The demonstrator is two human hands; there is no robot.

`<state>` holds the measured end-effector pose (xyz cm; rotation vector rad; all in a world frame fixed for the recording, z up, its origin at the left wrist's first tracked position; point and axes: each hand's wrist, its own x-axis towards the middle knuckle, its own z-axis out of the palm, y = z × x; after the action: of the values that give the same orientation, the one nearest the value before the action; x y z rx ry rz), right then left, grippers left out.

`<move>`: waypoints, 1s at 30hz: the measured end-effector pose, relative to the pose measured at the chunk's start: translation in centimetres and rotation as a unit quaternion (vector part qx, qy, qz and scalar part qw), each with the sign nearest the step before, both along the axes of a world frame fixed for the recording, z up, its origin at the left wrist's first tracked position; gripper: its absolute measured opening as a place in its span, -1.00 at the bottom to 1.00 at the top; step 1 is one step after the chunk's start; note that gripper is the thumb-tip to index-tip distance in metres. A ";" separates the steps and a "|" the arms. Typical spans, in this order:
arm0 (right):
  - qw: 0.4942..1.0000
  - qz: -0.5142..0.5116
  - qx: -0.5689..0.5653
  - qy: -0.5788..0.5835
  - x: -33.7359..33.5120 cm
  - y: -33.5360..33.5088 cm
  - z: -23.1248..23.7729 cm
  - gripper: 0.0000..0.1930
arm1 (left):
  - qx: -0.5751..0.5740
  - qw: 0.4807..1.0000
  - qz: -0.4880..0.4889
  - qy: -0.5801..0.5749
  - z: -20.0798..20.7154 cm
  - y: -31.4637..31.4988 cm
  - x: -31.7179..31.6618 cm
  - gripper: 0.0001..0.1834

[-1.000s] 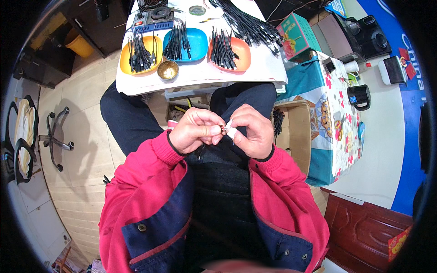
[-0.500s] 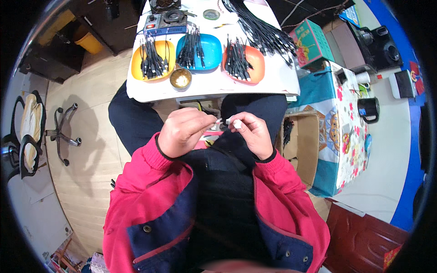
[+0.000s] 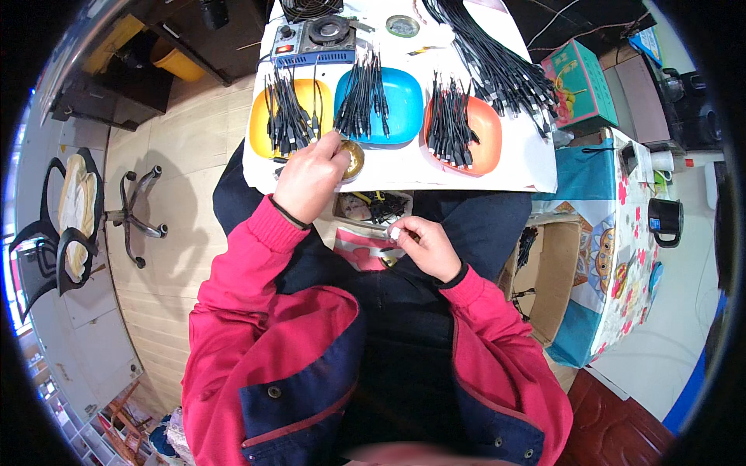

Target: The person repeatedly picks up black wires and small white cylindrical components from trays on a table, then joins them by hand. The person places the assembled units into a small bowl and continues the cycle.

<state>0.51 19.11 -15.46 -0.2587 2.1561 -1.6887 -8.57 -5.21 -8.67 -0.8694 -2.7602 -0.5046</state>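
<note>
Left hand [image 3: 312, 177] partly covers the brass bowl [image 3: 359, 161] on the bench [image 3: 404, 172], finger grip unclear; right hand [image 3: 426, 246], nearer, has fingers clamped on a white piece [image 3: 395, 232].

We see the table [image 3: 451, 171] at the upper middle of the frame. On it, three trays [image 3: 406, 109] stand in one row, each with cables [image 3: 449, 124] inside. Behind the left and middle trays we find a machine [image 3: 315, 54]; at upper right, one cable pile [image 3: 505, 74]. Before the middle tray is a bowl [image 3: 357, 159], partly behind the left hand [image 3: 311, 177].
</note>
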 end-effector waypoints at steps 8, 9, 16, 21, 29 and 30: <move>0.967 -0.064 0.090 0.231 -4.3 -2.3 2.6 -0.71 | -0.029 0.999 0.009 0.014 -1.2 0.8 -0.8 -0.96; 0.960 -0.063 0.109 0.252 -4.9 -2.9 2.7 -0.68 | -0.027 1.000 0.012 0.012 -1.2 0.8 -0.8 -0.96; 0.935 -0.074 0.151 0.313 -7.3 -5.7 2.4 -0.42 | -0.058 0.997 0.037 -0.043 -1.3 1.2 -0.8 -0.85; 0.923 -0.085 0.186 0.327 -7.4 -6.8 1.8 -0.43 | -0.032 0.999 0.039 -0.013 -1.5 1.5 -0.8 -0.93; 0.916 -0.098 0.217 0.323 -7.1 -7.0 1.5 -0.46 | -0.019 0.998 0.059 -0.009 -1.6 1.6 -0.6 -0.89; 0.914 -0.099 0.218 0.328 -7.1 -7.1 1.5 -0.46 | -0.025 0.998 0.065 -0.009 -1.7 1.7 -0.6 -0.89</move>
<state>-6.57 12.05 -14.00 -0.5556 3.0771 -1.2597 -9.14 -3.52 -10.33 -0.6934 -2.8343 -0.4236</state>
